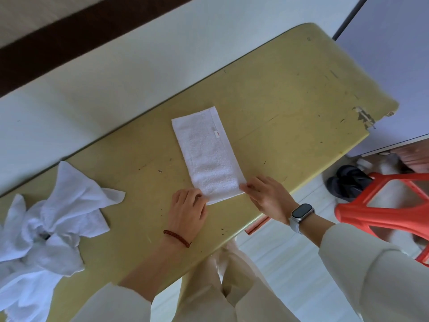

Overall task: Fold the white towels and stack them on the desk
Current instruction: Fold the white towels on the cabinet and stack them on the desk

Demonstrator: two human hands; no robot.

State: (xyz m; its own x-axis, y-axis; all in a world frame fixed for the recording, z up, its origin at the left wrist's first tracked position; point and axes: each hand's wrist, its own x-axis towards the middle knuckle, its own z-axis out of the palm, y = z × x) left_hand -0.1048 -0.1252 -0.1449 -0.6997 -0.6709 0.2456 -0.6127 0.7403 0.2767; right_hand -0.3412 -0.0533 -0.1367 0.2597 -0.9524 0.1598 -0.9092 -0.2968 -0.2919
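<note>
A: Where does the person have the folded towel [207,154] right now?

B: By its near end. The left hand [186,211] has its fingers curled onto the left corner of that end, and the right hand [267,197] pinches the right corner between thumb and fingers. The rest of the strip runs away from the two grips across the desk [290,101], lying flat, with its far end beyond them and a small tag near that far end

A: So what could spoil the next fold?

B: Mostly unevenness, as a judgement. Both holds look light and sit only at the corners, so if one hand lifts or travels ahead of the other, the near edge probably lands skewed on the far edge. The middle between the grips is unsupported, so it may sag or wrinkle when raised

A: Anything about the layers?

B: The strip appears already doubled lengthwise; a pinch that catches only the top layer would likely pull the layers apart

A: And the surroundings?

B: The grips sit close to the near desk edge, so a slip toward the person could drop the end off it. Well to the left of the left hand lies the heap of unfolded towels [46,219], far enough not to interfere
</note>
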